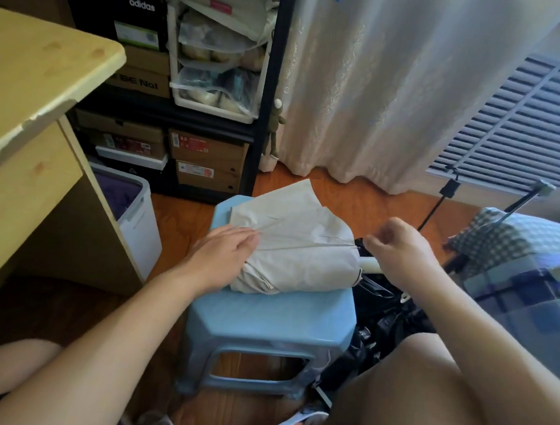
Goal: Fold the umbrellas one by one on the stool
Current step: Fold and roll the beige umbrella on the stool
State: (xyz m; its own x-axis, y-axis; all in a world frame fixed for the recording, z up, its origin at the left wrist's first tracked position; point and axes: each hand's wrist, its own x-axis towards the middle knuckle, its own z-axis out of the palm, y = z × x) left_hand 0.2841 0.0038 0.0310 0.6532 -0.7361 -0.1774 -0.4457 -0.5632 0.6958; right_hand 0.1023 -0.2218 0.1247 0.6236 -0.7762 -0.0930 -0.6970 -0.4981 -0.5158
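Stool [264, 315]: smooth light-blue plastic w/ slight sheen. Umbrella [299, 247]: matt beige cloth, creased. Floor [356, 198]: glossy reddish wood. Desk [32, 68], left: pale wood, chipped edge. Curtain [399, 87], far: thin white cloth.

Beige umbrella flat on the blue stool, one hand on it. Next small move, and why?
Probably roll the loose canopy round the shaft. The beige fabric umbrella lies flat on the light blue plastic stool, its panels still fanned toward the shelf. The left hand presses it flat; the right hand is curled at the handle end, ready to twist.
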